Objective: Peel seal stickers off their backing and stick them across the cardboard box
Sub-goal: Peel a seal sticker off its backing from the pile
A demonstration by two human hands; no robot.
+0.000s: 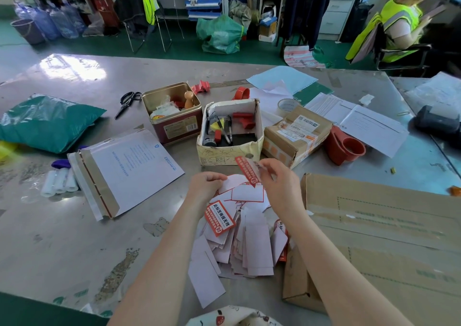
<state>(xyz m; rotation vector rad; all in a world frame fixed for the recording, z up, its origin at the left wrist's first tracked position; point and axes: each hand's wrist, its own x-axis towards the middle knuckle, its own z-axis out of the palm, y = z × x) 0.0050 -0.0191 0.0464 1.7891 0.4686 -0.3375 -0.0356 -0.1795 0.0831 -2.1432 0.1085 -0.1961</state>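
Note:
My right hand [279, 183] pinches a red seal sticker [245, 169] and holds it lifted, partly peeled from its white backing sheet [233, 182]. My left hand [205, 184] pinches that backing at its left edge. Below both hands lies a heap of white backing papers [249, 246], with another red sticker [219, 217] face up on it. The large cardboard box [379, 238] lies flat on the table to the right, clear tape along its seam.
Behind the hands stand an open white box of pens and stamps [230, 148], a metal tin [174, 112] and a small taped parcel [296, 133]. A white mailer [127, 171] and a green bag [47, 122] lie left. A person in a yellow vest [396, 26] sits far right.

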